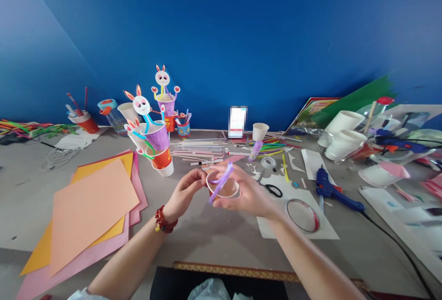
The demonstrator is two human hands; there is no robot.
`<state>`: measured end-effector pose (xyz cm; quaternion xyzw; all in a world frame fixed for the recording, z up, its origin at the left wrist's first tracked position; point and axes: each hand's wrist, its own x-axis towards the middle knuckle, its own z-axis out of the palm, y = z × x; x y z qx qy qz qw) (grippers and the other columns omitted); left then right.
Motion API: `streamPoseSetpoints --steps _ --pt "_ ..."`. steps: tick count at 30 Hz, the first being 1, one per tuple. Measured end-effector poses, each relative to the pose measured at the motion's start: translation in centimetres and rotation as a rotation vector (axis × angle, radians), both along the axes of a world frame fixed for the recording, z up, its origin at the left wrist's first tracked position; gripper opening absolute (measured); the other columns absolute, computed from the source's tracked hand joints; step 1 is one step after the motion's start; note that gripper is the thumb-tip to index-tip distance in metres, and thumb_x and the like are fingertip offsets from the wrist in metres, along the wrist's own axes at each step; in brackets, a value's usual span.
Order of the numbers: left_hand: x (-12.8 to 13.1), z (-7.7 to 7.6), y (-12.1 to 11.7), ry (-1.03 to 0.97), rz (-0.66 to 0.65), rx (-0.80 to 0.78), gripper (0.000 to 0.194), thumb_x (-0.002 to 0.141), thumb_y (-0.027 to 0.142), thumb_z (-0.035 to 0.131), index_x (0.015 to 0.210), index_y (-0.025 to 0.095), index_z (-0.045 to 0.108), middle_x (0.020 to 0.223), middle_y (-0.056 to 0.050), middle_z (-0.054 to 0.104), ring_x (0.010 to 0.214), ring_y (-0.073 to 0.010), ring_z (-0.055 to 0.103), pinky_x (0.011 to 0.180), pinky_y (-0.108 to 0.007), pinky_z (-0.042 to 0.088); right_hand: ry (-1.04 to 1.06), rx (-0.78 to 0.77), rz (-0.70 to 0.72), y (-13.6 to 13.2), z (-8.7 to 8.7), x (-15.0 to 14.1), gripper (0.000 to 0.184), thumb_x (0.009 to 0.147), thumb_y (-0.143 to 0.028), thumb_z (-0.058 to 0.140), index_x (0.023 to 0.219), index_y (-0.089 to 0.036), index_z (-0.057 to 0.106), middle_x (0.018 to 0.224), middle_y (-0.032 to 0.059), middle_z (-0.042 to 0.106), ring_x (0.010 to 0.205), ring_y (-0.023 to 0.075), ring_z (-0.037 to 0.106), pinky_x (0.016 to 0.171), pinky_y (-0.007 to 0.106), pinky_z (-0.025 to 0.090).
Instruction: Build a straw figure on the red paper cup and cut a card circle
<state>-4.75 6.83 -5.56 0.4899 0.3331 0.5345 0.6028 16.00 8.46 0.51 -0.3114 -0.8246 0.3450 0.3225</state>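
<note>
The right hand (247, 194) is wrapped around a small paper cup (228, 190); its fingers are bent on the far side and its thumb is on the near side, so the cup is held snugly between them; the left hand (188, 187) has its thumb and finger close together at the left edge of the cup; I cannot tell if they pinch the rim or only touch it; a purple straw (221, 183) slants across the top of the cup, near the right hand's fingers; the cup is tipped so we can see inside, and it is up above the gray table (214, 240); orange paper (95, 217) lies to the left, and a blue glue gun (336, 192) lies to the right.
</note>
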Motion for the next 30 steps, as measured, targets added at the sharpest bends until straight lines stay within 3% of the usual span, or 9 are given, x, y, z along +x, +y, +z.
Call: streamPoseSetpoints --steps 3,6,8,11,14,20,30 --pt "-0.3 -0.1 0.1 -0.080 -0.068 -0.066 0.019 0.084 0.034 0.071 0.082 0.017 0.062 0.079 -0.001 0.056 0.074 -0.0137 0.050 0.073 -0.026 0.042 0.059 -0.081 0.099 0.6 0.7 1.6 0.040 0.073 -0.044 0.081 0.108 -0.029 0.070 0.118 0.0048 0.069 0.121 0.0305 0.056 0.104 0.043 0.042" --pt "-0.3 -0.1 0.0 -0.103 -0.107 -0.083 0.019 0.082 0.033 0.073 0.084 0.017 0.064 0.082 -0.002 0.058 0.076 -0.0142 0.052 0.074 -0.027 0.042 0.248 -0.139 0.062 0.9 0.7 2.1 0.026 0.089 -0.038 0.062 0.112 -0.027 0.068 0.118 0.0052 0.068 0.124 0.0273 0.055 0.106 0.041 0.040" --pt "-0.1 -0.1 -0.1 -0.092 -0.121 -0.067 0.019 0.082 0.033 0.073 0.084 0.016 0.064 0.084 -0.003 0.058 0.077 -0.0144 0.052 0.075 -0.027 0.043 0.287 -0.177 0.044 0.9 0.4 1.8 0.026 0.091 -0.034 0.057 0.114 -0.025 0.065 0.118 0.0060 0.067 0.117 0.0256 0.059 0.101 0.038 0.044" --pt "0.2 -0.2 -0.2 -0.053 -0.163 -0.034 0.017 0.085 0.032 0.070 0.083 0.016 0.064 0.084 -0.003 0.057 0.077 -0.0138 0.051 0.073 -0.026 0.042 0.142 -0.243 0.027 0.8 -0.3 1.1 0.021 0.086 -0.032 0.064 0.104 -0.023 0.067 0.105 0.0047 0.070 0.096 0.0229 0.064 0.082 0.032 0.050" --pt "0.5 -0.3 -0.2 0.018 -0.209 -0.018 0.017 0.088 0.031 0.067 0.084 0.016 0.063 0.086 -0.003 0.056 0.079 -0.0144 0.051 0.074 -0.026 0.042 0.025 -0.310 0.003 0.7 -0.7 0.7 0.014 0.086 -0.033 0.065 0.094 -0.022 0.067 0.091 0.0022 0.071 0.082 0.0198 0.064 0.071 0.028 0.048" --pt "0.7 -0.5 -0.4 0.056 -0.251 -0.012 0.020 0.087 0.034 0.067 0.081 0.017 0.060 0.083 -0.003 0.054 0.077 -0.0155 0.049 0.073 -0.027 0.041 -0.039 -0.322 0.112 0.9 -0.6 0.8 0.012 0.089 -0.032 0.064 0.086 -0.021 0.069 0.083 0.0007 0.071 0.077 0.0175 0.063 0.069 0.026 0.047" --pt "0.3 -1.6 -0.5 0.006 -0.331 0.009 0.014 0.090 0.027 0.065 0.085 0.015 0.060 0.086 -0.003 0.055 0.079 -0.0132 0.050 0.074 -0.024 0.041 -0.027 -0.305 0.298 1.8 -1.0 1.4 0.013 0.092 -0.029 0.061 0.093 -0.018 0.069 0.088 0.0020 0.070 0.079 0.0152 0.062 0.072 0.025 0.046"
